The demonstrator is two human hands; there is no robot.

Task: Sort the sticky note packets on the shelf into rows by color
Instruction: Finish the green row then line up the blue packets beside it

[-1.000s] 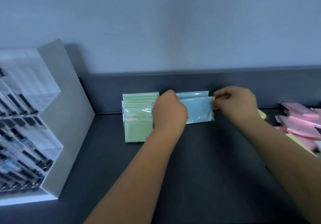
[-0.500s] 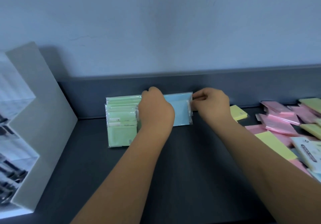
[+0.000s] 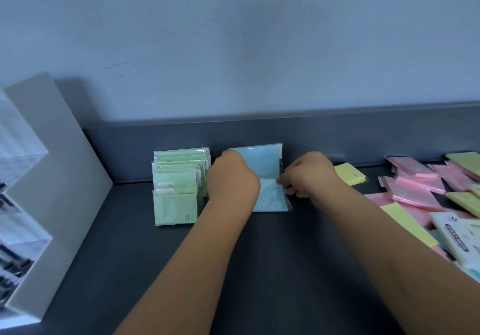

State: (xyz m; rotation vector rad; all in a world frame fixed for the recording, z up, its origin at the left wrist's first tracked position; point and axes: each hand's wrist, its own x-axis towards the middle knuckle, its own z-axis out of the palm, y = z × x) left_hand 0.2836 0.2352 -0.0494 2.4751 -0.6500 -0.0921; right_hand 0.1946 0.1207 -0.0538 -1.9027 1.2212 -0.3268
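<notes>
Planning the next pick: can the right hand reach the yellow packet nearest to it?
Probably yes: the yellow packet lies uncovered just beside the right hand, but that hand pinches the blue packets and must release first.

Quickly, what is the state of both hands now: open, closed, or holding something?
Left hand: grips the blue packets at their left edge.
Right hand: pinches their right edge.

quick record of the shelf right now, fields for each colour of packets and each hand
green packets: overlapping row at left
blue packets: short row right of the green, between the hands
left hand: curled round the blue packets' left edge
right hand: pinching the front blue packet's right edge
yellow packets: loose, one beside the right hand, others among the pink
pink packets: unsorted heap at far right
status: green row built, blue row under way
</notes>
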